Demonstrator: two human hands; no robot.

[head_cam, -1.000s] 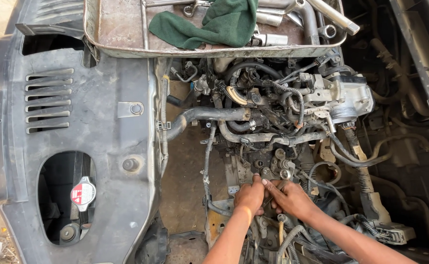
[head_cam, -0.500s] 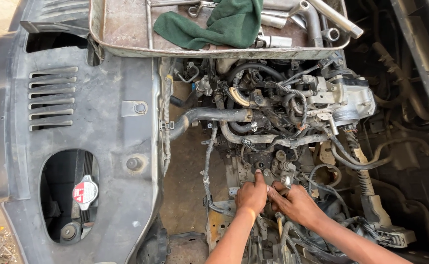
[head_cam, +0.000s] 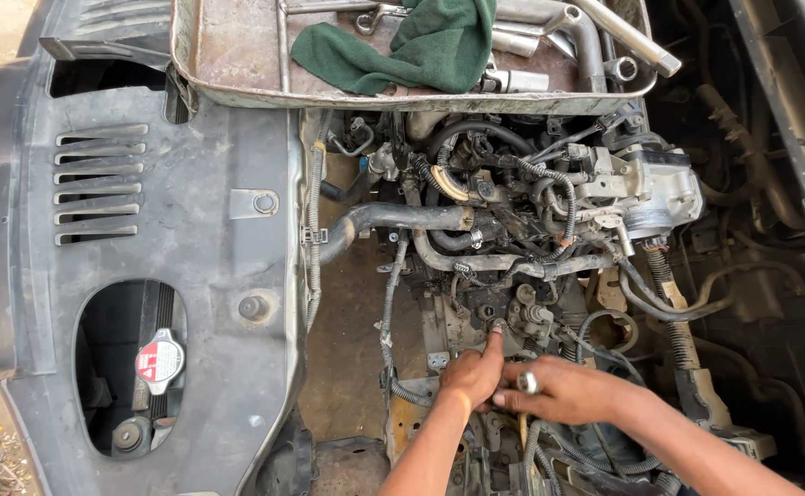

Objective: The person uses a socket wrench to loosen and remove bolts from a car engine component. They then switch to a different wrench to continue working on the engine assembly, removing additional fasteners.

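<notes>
While my left hand (head_cam: 469, 375) was mostly curled, its forefinger pointed out and pressed on a dark fitting (head_cam: 498, 323) low in the engine. My right hand (head_cam: 563, 390) lay just beside it, fingers loosely bent around a small silver socket (head_cam: 528, 382). Hoses (head_cam: 393, 219) and wires crowded above; bare ground (head_cam: 347, 358) lay open to the left, beside the grey panel (head_cam: 163, 276).

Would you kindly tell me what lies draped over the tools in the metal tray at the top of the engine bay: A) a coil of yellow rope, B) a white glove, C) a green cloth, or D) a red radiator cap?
C: a crumpled green cloth lies across the wrenches and pipes in the metal tray.
</notes>
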